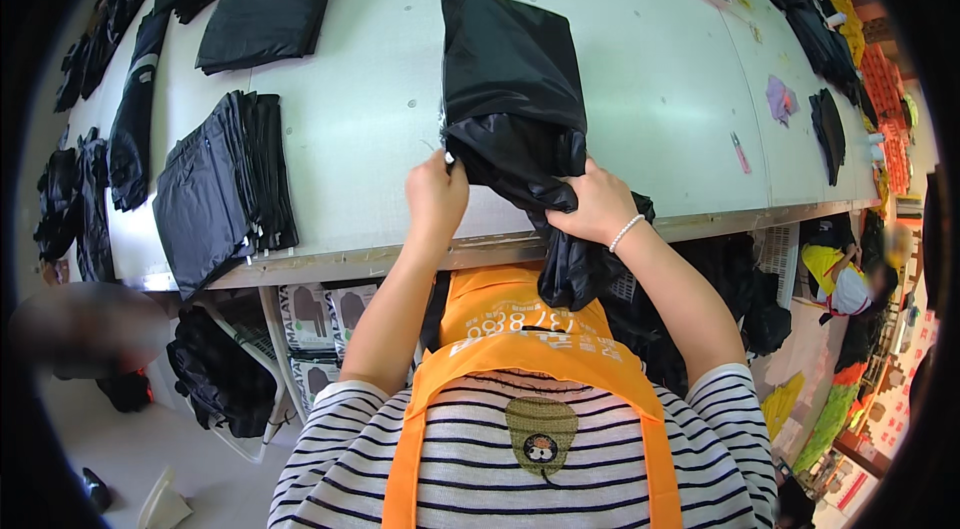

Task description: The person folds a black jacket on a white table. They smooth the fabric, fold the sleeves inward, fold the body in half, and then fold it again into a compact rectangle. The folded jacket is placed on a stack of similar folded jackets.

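A shiny black garment [512, 64] lies partly flat on the table in front of me, its near part bunched up and hanging over the table's front edge. At its left side my left hand [436, 191] pinches the edge of the cloth, with a small white bit showing at the fingertips. My right hand [597, 204], with a beaded bracelet on the wrist, grips the gathered folds on the right. What kind of garment it is, the folds do not show.
Left on the pale table [350, 129] lie a stack of folded black garments [225, 179] and another folded black pile [265, 24]. Toward the right are a pink-handled small tool [740, 153], a lilac cloth [780, 100] and a black piece [827, 137]. Printed packages [310, 319] sit beneath the table.
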Demonstrator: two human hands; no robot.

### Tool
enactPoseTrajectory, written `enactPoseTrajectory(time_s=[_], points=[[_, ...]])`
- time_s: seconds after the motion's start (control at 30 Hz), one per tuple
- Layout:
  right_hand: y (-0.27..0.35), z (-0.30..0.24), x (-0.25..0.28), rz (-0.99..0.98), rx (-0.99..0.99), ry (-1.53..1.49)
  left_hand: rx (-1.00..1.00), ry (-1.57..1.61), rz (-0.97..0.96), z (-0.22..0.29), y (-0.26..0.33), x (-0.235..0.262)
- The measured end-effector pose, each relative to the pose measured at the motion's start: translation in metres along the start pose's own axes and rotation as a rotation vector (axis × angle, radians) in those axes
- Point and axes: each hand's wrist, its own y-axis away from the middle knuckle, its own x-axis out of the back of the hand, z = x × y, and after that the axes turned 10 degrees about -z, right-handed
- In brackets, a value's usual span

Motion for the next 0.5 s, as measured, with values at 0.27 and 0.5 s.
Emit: enactPoseTrajectory(time_s=[0.27,0.5], points=[[-0.002,-0.006,0.013,0.156,-0.011,-0.102,-0.264,-0.333,0.052,0.025,0.023,-0.007],[-0.014,-0.007,-0.002,0.253,0.048,0.039,-0.341,-0.318,-0.904,0.063,0.062,0.012]])
